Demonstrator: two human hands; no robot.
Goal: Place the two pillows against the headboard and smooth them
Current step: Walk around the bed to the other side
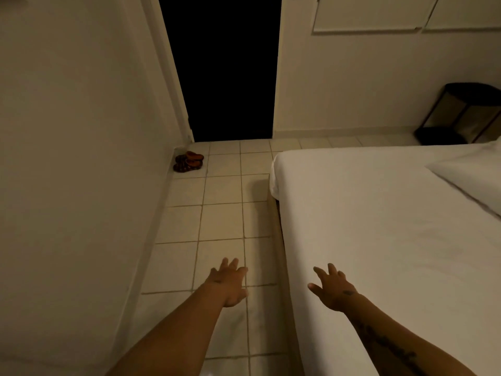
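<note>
A bed with a white sheet (379, 226) fills the right half of the view. One white pillow (471, 177) lies flat on it at the far right edge, partly cut off by the frame. No second pillow and no headboard show. My left hand (229, 283) is stretched out over the tiled floor beside the bed, fingers apart and holding nothing. Above the bed's near left edge my right hand (333, 290) hovers, fingers spread and empty. Both hands are well short of the pillow.
A tiled aisle (222, 221) runs between the bed and the left wall (81, 158). A pair of dark sandals (189, 161) lies by the wall near a dark open doorway (230, 77). A black stand (461, 115) sits in the far right corner.
</note>
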